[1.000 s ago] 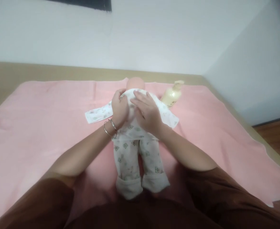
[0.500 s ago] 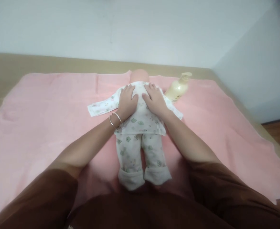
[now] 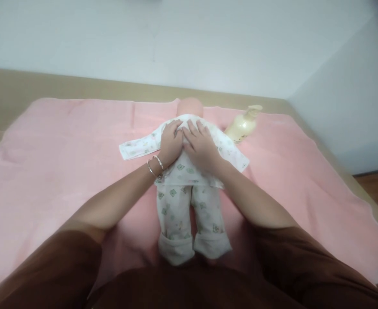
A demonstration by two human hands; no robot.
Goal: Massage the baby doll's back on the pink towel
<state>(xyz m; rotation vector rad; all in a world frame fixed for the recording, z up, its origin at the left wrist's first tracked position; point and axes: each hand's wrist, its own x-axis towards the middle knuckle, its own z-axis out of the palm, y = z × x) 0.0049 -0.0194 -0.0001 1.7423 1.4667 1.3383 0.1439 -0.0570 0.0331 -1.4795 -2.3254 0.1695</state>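
Under your palms lies the doll (image 3: 189,189), on its back on the pink blanket (image 3: 63,171), head away from you. Your left hand (image 3: 171,143) and right hand (image 3: 202,146) rest flat and open, side by side on its chest, gripping nothing. Left of your hands the blanket runs wide and bare. Just right of your right hand a lotion bottle (image 3: 242,128) lies tilted, near the doll's sleeve (image 3: 237,159); past it, the bed's edge.
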